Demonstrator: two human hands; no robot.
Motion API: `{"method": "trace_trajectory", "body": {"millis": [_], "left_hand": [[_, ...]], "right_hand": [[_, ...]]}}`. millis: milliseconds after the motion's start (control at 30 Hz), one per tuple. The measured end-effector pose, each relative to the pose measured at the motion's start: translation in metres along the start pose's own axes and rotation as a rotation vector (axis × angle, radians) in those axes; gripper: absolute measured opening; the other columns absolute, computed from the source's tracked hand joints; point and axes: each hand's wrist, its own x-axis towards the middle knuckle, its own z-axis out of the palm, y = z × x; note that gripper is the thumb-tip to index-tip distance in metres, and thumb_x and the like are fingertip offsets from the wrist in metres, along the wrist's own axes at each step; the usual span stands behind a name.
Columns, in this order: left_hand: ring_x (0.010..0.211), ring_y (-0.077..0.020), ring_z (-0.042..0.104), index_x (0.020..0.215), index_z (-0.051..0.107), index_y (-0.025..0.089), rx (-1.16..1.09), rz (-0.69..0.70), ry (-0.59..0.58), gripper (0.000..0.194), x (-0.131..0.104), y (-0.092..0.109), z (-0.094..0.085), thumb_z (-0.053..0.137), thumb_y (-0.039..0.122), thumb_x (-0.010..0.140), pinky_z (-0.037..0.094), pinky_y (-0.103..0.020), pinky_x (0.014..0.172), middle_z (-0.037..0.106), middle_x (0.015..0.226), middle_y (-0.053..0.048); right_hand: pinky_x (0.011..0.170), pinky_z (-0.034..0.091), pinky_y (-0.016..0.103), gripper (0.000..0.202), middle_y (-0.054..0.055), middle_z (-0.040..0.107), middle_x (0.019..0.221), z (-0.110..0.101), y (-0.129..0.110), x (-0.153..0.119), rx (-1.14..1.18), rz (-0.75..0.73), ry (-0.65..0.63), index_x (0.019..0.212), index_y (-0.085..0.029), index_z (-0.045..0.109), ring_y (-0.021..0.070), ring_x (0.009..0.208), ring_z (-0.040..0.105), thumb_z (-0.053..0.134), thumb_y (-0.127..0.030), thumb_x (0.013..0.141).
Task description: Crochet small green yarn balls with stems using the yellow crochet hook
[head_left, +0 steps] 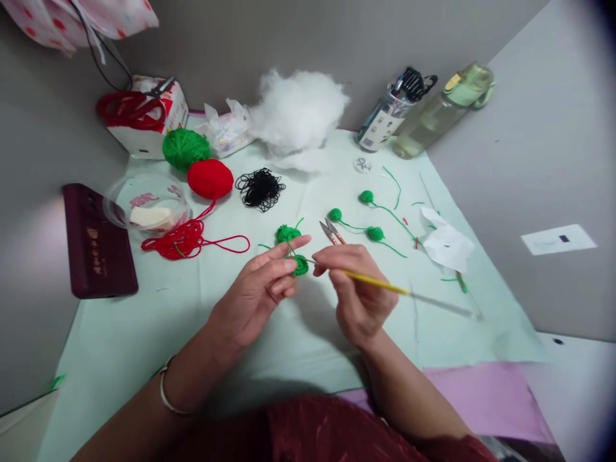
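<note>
Between the fingertips of my left hand [264, 279] is a small green crochet piece [301, 265], with green yarn running over the extended index finger. My right hand [359, 289] is closed around a crochet hook [375, 281] with a yellow handle, its thin metal tip reaching to the green piece. Just beyond my left fingers lies a small bundle of green yarn [287, 233]. Thread snips [332, 231] rest behind my right hand, partly hidden by it. Several small green crocheted balls [375, 233] with yarn tails lie to the right.
At the left are a red yarn ball [210, 178], green yarn ball [187, 149], tangled red yarn [180, 240], clear plastic bowl [113, 204] and maroon phone-like case [100, 247]. Black cord [260, 190] and white stuffing [301, 112] lie farther back, a water bottle [433, 119] at back right.
</note>
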Motion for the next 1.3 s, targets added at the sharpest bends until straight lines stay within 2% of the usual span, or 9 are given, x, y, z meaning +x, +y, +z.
{"method": "trace_trajectory", "body": {"millis": [133, 233, 367, 567, 767, 867, 967, 1133, 1300], "left_hand": [[0.053, -0.0018, 0.029, 0.115, 0.083, 0.017, 0.052, 0.089, 0.012, 0.034, 0.002, 0.002, -0.003, 0.08, 0.016, 0.081, 0.041, -0.016, 0.055, 0.049, 0.075, 0.006], [0.054, -0.0024, 0.035, 0.113, 0.084, 0.019, 0.124, 0.175, 0.034, 0.031, 0.003, -0.001, -0.003, 0.08, 0.019, 0.082, 0.044, -0.017, 0.057, 0.053, 0.077, 0.004], [0.061, -0.0052, 0.046, 0.115, 0.084, 0.022, 0.274, 0.244, 0.063, 0.031, 0.003, -0.007, -0.003, 0.079, 0.019, 0.084, 0.048, -0.019, 0.063, 0.06, 0.081, 0.002], [0.063, -0.0059, 0.051, 0.13, 0.076, 0.023, 0.289, 0.25, 0.088, 0.05, 0.003, -0.008, -0.001, 0.087, 0.024, 0.081, 0.046, -0.019, 0.06, 0.067, 0.088, 0.001], [0.052, -0.0011, 0.04, 0.13, 0.076, 0.022, 0.188, 0.092, -0.029, 0.056, 0.004, -0.001, -0.005, 0.091, 0.022, 0.077, 0.041, -0.018, 0.051, 0.066, 0.088, 0.002], [0.053, -0.0017, 0.043, 0.122, 0.081, 0.023, 0.157, 0.043, -0.129, 0.048, 0.005, 0.001, -0.008, 0.092, 0.023, 0.075, 0.04, -0.018, 0.049, 0.064, 0.084, 0.002], [0.054, -0.0026, 0.045, 0.114, 0.084, 0.021, 0.151, 0.073, -0.14, 0.041, 0.008, -0.002, -0.009, 0.092, 0.025, 0.075, 0.043, -0.018, 0.052, 0.063, 0.08, 0.002], [0.077, -0.0125, 0.07, 0.124, 0.075, 0.02, 0.303, 0.265, 0.083, 0.046, 0.012, -0.016, -0.007, 0.088, 0.021, 0.079, 0.056, -0.023, 0.074, 0.074, 0.083, 0.0], [0.079, -0.0153, 0.073, 0.123, 0.072, 0.017, 0.398, 0.367, 0.161, 0.044, 0.016, -0.024, -0.011, 0.086, 0.029, 0.082, 0.059, -0.028, 0.083, 0.078, 0.089, -0.001]], "right_hand": [[0.065, 0.06, 0.032, 0.019, 0.003, 0.076, 0.088, -0.001, 0.002, 0.009, 0.445, 0.329, 0.073, 0.098, -0.024, 0.082, 0.0156, 0.07, 0.069, 0.064, -0.028, 0.104], [0.064, 0.059, 0.029, 0.018, 0.003, 0.076, 0.089, 0.001, 0.004, 0.01, 0.638, 0.451, 0.037, 0.096, -0.024, 0.083, 0.0137, 0.069, 0.068, 0.067, -0.03, 0.102], [0.073, 0.06, 0.031, 0.015, 0.004, 0.079, 0.097, 0.005, 0.004, 0.009, 0.51, 0.412, -0.02, 0.101, -0.026, 0.084, 0.0166, 0.085, 0.072, 0.069, -0.028, 0.102], [0.072, 0.061, 0.031, 0.015, 0.004, 0.078, 0.092, 0.004, -0.002, 0.009, 0.403, 0.329, -0.02, 0.101, -0.027, 0.085, 0.016, 0.081, 0.07, 0.071, -0.023, 0.099], [0.061, 0.058, 0.028, 0.02, 0.001, 0.072, 0.082, 0.001, 0.002, 0.014, 0.685, 0.649, 0.088, 0.087, -0.023, 0.081, 0.013, 0.064, 0.065, 0.076, -0.041, 0.094], [0.054, 0.052, 0.024, 0.025, 0.0, 0.065, 0.071, -0.002, 0.005, 0.021, 0.802, 0.816, 0.061, 0.078, -0.021, 0.077, 0.0103, 0.057, 0.057, 0.081, -0.042, 0.089], [0.051, 0.046, 0.021, 0.026, -0.001, 0.063, 0.067, -0.002, 0.007, 0.023, 0.93, 0.93, 0.013, 0.077, -0.02, 0.075, 0.0091, 0.055, 0.053, 0.084, -0.043, 0.086], [0.061, 0.049, 0.025, 0.022, 0.0, 0.067, 0.078, 0.015, 0.007, 0.008, 0.817, 0.834, 0.019, 0.085, -0.023, 0.08, 0.0108, 0.064, 0.056, 0.082, -0.045, 0.089], [0.065, 0.047, 0.028, 0.021, 0.002, 0.073, 0.091, 0.029, 0.009, -0.002, 0.606, 0.758, 0.03, 0.086, -0.022, 0.083, 0.0118, 0.068, 0.054, 0.08, -0.043, 0.089]]}}
